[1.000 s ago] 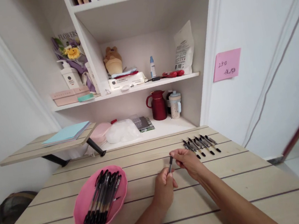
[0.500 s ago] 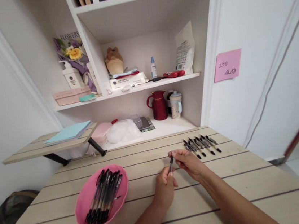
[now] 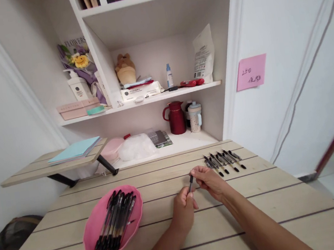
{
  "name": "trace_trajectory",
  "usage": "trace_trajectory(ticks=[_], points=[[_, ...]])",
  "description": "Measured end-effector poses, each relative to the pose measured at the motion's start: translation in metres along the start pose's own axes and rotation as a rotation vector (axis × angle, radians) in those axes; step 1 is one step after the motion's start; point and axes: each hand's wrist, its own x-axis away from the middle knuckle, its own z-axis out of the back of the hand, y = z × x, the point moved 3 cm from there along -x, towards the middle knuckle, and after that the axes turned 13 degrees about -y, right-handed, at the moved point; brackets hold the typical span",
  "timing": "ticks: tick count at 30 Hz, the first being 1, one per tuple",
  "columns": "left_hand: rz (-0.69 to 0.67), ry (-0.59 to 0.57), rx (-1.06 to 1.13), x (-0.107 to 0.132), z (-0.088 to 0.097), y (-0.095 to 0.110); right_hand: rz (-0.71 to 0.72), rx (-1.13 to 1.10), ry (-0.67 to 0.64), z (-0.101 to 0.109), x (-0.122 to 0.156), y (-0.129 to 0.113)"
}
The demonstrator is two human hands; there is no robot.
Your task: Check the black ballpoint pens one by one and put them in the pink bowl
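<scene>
A pen is gripped endwise by both hands' fingers, left hand and right hand, right of the bowl, so its ends can be worked.

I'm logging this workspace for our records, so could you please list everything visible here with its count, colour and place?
pen: one, black, held between both hands above the table
pens in bowl: a bundle, too many to count, black, in the pink bowl
pink bowl: one, pink, on the table at left
row of pens: about six, black, side by side on the table's far right
table: one, pale wood slats
side board: one, pale wood, at left, bearing a light blue book
jug: one, dark red, low shelf
cup: one, speckled, beside the jug
sticky note: one, pink, on the wall
plush toy: one, brown, middle shelf
left hand: grips the pen's lower end
right hand: pinches the pen's upper end
</scene>
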Motion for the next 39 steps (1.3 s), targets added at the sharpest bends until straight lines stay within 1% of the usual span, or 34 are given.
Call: trace_trajectory(ticks=[3,8,13,17,22,27,32,36,39], points=[[-0.004,0.0,0.001,0.0,0.0001,0.0004,0.017,-0.034,-0.065,-0.0026,-0.0005,-0.0007],[0.003,0.011,0.008,0.0003,0.0004,0.0016,-0.005,0.023,0.012,-0.001,0.0,-0.0014],[0.007,0.011,0.021,0.0007,0.0003,0.0026,-0.01,0.014,-0.048,-0.0019,-0.0005,-0.0002],[0.005,0.011,0.032,0.0014,0.0001,0.0035,-0.014,0.049,0.026,-0.0011,0.0005,0.0],[0.009,0.004,0.03,0.0014,0.0001,0.0047,0.002,-0.007,-0.053,-0.0049,0.0005,-0.0016],[0.008,-0.001,0.029,0.0016,-0.0001,0.0055,0.016,0.005,0.007,-0.0005,-0.0029,0.004],[0.009,0.005,0.019,0.0021,-0.0001,0.008,0.016,0.032,0.052,-0.0026,-0.0024,0.005],[0.021,0.005,0.044,0.0017,0.0007,0.0079,0.025,0.009,0.018,-0.0055,-0.0011,0.0025],[0.035,0.008,0.073,0.001,0.0013,0.0065,0.036,-0.008,0.004,-0.0038,-0.0019,0.0028]])
